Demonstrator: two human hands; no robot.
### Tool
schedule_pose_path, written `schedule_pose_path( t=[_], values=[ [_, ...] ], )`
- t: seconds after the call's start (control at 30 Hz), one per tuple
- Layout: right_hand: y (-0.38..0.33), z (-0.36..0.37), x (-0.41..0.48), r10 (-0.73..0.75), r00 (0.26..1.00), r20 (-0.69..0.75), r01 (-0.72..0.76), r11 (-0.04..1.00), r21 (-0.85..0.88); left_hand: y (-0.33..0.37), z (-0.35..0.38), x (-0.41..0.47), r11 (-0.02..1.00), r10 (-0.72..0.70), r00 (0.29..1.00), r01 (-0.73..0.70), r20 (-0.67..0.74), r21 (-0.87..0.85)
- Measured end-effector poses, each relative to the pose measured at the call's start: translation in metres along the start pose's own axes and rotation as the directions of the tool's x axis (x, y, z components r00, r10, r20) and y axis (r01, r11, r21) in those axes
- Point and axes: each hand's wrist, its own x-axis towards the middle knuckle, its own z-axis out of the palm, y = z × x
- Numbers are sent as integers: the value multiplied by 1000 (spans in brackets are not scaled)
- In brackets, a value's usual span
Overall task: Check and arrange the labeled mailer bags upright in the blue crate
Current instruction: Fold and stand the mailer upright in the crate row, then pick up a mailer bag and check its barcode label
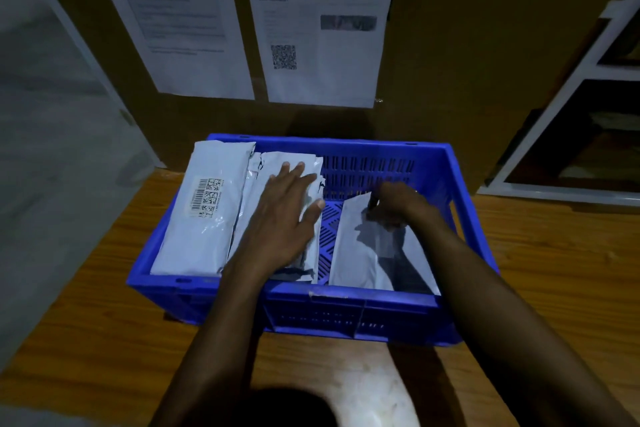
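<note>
- Three lots of white mailer bags in the blue crate, which sits on a wooden table against a cardboard wall.
- left bag: leans against the crate's left wall, tilted rather than upright. Its barcode label faces up, print too small to read.
- middle bags: several packed side by side, just beside the left bag and leaning the same way. Exact count can't be told, edges overlap.
- right bag: stands apart, with a strip of crate floor showing between it and the middle bags. No label visible on the face shown. Far-right part of the crate holds nothing visible.
- All bags glossy, white-grey, crinkled at the top seams.
- left hand: flat, fingers spread, palm pressing on the middle bags.
- right hand: fingers curled, gripping the top edge of the right bag.
- Two printed sheets taped to the cardboard, one with a QR code.
</note>
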Motion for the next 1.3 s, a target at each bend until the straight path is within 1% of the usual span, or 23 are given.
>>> schedule_pose_path(
  t=[0.07,0.13,0.23,0.3,0.37,0.47,0.5,0.57,0.63,0.7,0.77,0.8,0.87,0.9,0.93,0.97,1.03,1.07,1.1,1.17,1.2,1.23,1.3],
  values=[
    [-8,10,0,35,997,68,-32,998,-57,9,6,5,1000,23,1000,-23,5,8],
    [-13,21,4,47,997,54,-42,996,-83,14,14,9,999,39,999,-39,3,35],
    [-15,26,6,15,999,30,-12,994,-108,18,21,12,994,56,998,-55,-11,93],
    [-14,21,4,6,999,49,-6,1000,-8,21,23,13,989,71,997,-69,-7,128],
    [-13,9,-4,36,999,33,-42,976,214,24,23,14,985,82,997,-81,0,154],
    [-12,-13,-18,90,987,-135,-4,845,534,34,22,13,982,79,997,-76,-10,175],
    [-13,-21,-24,115,977,-178,18,791,611,42,21,11,986,46,999,-42,-23,159],
    [-17,-39,-35,174,960,-218,46,673,739,61,21,4,991,-105,994,106,-16,77],
    [-19,-56,-45,226,946,-232,59,585,809,76,24,0,980,-195,981,195,6,37],
    [-21,-70,-56,247,938,-244,89,506,858,85,23,0,976,-216,976,216,1,29],
    [-21,-77,-64,242,938,-249,130,420,898,89,17,0,977,-213,977,213,5,-27],
    [-20,-78,-65,245,936,-253,145,385,911,90,15,-1,978,-198,979,200,38,-52],
    [-18,-79,-67,266,929,-257,167,319,933,95,12,-7,982,-152,974,169,170,-89],
    [-18,-80,-68,269,929,-254,176,281,943,98,12,-10,986,-115,971,137,209,-92],
    [-17,-80,-68,265,932,-246,182,243,953,99,14,-12,991,-71,978,91,196,-95],
    [-16,-80,-70,255,937,-238,188,209,960,97,18,-11,995,-32,990,45,136,-92],
    [-15,-78,-74,197,951,-237,212,140,967,93,24,-5,995,37,997,-43,-63,-85],
    [-13,-77,-76,159,956,-245,232,98,968,91,24,-2,994,41,990,-55,-138,-97],
    [-11,-76,-79,130,957,-260,255,53,966,88,24,1,991,10,985,-33,-173,-132],
    [-3,-73,-84,126,946,-300,306,-24,952,78,23,11,963,-83,978,28,-193,-269],
    [3,-69,-84,160,933,-321,329,-24,944,71,24,16,933,-143,973,71,-183,-353],
    [11,-64,-85,215,915,-340,344,22,939,66,24,20,889,-214,966,129,-148,-439],
    [26,-50,-84,313,874,-371,322,196,926,56,25,26,738,-337,940,229,-52,-635]
  ],
)
